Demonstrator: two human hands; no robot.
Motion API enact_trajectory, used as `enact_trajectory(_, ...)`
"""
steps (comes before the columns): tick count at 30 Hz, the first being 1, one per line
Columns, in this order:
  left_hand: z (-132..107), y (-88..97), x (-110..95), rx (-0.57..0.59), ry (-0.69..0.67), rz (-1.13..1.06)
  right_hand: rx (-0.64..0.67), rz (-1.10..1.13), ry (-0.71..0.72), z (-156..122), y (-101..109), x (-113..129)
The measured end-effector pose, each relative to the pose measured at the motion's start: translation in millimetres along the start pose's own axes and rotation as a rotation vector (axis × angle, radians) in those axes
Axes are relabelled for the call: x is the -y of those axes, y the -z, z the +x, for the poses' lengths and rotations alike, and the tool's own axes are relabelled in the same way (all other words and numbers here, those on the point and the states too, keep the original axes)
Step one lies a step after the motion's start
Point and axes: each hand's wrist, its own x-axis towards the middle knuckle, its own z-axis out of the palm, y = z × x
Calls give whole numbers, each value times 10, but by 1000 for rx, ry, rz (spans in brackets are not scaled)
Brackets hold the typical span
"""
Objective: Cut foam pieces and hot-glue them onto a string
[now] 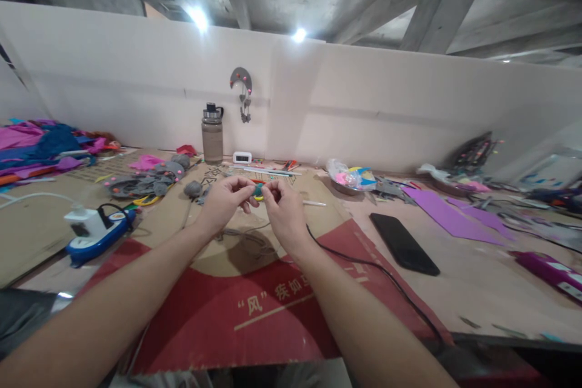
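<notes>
Over the middle of the cardboard sheet (318, 291), my left hand (231, 195) and my right hand (284, 206) are close together. Both are closed in a pinch around a small teal-green piece (257, 190), perhaps felt; its exact kind is too small to tell. A bit of yellow and some orange-red show right beside it. Below my hands, grey yarn or cord (248, 236) lies loosely on the cardboard. A grey fuzzy ball (193, 188) rests left of my left hand, and a pale stick (313, 203) lies to the right of my right hand.
A tinted bottle (212, 136) and a small white clock (242, 158) stand by the wall. On the left are a blue power strip (100, 236), grey felt pieces (145, 180) and coloured cloth (40, 145). A phone (404, 244), purple sheets (448, 212) and a bowl (348, 187) lie right.
</notes>
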Motion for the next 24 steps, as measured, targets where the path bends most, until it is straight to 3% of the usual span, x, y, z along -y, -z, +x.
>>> enact_trajectory(24, 2, -28, -26, -14, 1, 4, -15, -58, 4, 10, 22, 24)
